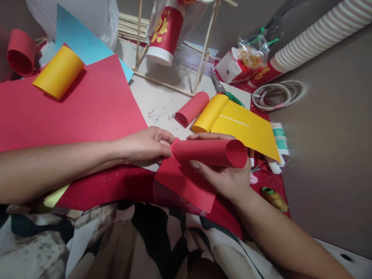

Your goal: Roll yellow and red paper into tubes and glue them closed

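Halfway: red paper (pixel 200 162) partly rolled into tube above desk (pixel 162 104), loose flap hanging below, unrolled. Left hand (pixel 145 145) pinches tube's left end; right hand (pixel 223 172) cups roll from beneath. Finished red roll (pixel 192 108), yellow roll (pixel 58 71) lie behind. Seam unsecured, seemingly.

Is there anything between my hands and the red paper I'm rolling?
Nothing visible. The left hand pinches the red paper at its near corner, and the right hand cradles the rolled part from below, both touching it directly.
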`<move>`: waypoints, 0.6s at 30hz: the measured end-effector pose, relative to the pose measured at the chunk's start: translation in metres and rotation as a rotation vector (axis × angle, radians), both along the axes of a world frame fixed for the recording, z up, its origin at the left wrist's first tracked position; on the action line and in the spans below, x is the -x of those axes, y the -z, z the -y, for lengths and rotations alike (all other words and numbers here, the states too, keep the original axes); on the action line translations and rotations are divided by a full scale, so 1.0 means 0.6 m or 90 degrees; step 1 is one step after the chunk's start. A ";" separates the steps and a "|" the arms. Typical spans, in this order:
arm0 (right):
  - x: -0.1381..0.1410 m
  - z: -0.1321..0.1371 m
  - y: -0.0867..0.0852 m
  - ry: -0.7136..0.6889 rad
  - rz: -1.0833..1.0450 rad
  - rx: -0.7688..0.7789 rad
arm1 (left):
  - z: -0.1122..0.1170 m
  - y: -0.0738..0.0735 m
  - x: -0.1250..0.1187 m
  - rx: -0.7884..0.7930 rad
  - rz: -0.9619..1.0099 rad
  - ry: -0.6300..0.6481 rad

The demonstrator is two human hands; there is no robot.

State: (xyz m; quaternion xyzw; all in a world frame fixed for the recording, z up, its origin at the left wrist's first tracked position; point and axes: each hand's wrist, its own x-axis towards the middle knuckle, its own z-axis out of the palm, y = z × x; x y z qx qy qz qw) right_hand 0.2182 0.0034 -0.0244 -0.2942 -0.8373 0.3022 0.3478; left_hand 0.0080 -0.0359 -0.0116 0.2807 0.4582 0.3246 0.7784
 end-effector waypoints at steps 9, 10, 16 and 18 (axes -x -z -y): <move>0.003 0.001 0.002 -0.013 0.013 0.024 | 0.001 0.005 0.001 0.018 0.018 -0.024; 0.004 0.001 0.003 -0.018 0.014 0.028 | 0.002 0.006 0.001 0.018 0.016 -0.025; 0.007 -0.003 0.004 -0.023 0.012 -0.033 | 0.000 0.003 0.003 0.010 -0.015 -0.027; 0.008 -0.005 0.003 -0.039 0.006 -0.037 | -0.001 0.000 0.003 -0.001 -0.029 -0.018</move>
